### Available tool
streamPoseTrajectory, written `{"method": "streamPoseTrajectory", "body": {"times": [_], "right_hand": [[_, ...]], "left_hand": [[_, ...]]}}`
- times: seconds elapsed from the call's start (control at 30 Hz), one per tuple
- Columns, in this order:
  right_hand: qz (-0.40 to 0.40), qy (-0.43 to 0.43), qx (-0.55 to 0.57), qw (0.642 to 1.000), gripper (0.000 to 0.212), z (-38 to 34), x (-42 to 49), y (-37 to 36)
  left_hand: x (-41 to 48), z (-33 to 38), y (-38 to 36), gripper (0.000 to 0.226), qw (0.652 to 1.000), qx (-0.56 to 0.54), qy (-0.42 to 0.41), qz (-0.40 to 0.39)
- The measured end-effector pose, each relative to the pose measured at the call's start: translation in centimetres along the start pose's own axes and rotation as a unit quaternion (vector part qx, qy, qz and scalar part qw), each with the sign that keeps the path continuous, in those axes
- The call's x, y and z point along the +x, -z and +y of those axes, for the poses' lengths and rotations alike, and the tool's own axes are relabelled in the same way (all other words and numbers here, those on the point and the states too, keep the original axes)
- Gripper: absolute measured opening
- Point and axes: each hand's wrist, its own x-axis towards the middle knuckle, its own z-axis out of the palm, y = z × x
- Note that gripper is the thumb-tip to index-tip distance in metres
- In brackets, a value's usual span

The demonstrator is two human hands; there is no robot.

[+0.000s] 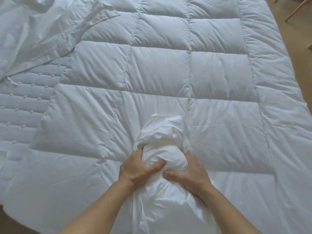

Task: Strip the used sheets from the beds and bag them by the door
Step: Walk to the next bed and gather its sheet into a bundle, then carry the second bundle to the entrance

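Observation:
A bunched white sheet lies in a lump on the quilted white duvet, near the bed's near edge. My left hand grips the lump from the left, thumb pressed into the cloth. My right hand grips it from the right, thumb lying across the front. The sheet trails down between my forearms toward me. A second loose white sheet with a yellow-marked hem lies crumpled at the far left.
A quilted mattress pad shows at the left where the duvet stops. Beige floor runs along the right side of the bed, with wooden chair legs at the top right corner.

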Motion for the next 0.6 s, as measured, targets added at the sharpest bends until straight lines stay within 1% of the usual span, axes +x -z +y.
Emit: {"method": "streamPoseTrajectory", "body": {"times": [0.1, 0.17, 0.27, 0.4, 0.5, 0.6], "right_hand": [[0.007, 0.019, 0.012, 1.0, 0.09, -0.1, -1.8, 0.6], [0.017, 0.039, 0.013, 0.999, 0.09, -0.9, -2.6, 1.7], [0.05, 0.076, 0.014, 0.996, 0.088, -3.6, -3.9, 4.7], [0.112, 0.115, 0.016, 0.987, 0.089, -8.5, -6.7, 11.1], [0.151, 0.144, -0.005, 0.978, 0.081, -11.9, -9.8, 16.2], [0.19, 0.154, -0.021, 0.97, 0.093, -14.5, -13.6, 20.8]], "left_hand": [[-1.9, 0.9, 0.1, 0.064, 0.999, 0.007, -0.021, 0.039], [-2.8, 2.2, 1.0, 0.058, 0.996, 0.008, -0.051, 0.066], [-3.7, 5.9, 3.4, 0.062, 0.99, 0.012, -0.101, 0.101], [-5.5, 13.4, 7.4, 0.065, 0.976, 0.018, -0.171, 0.131], [-8.0, 18.9, 9.6, 0.072, 0.966, 0.004, -0.211, 0.151], [-10.8, 23.7, 11.1, 0.076, 0.954, -0.011, -0.249, 0.168]]}}
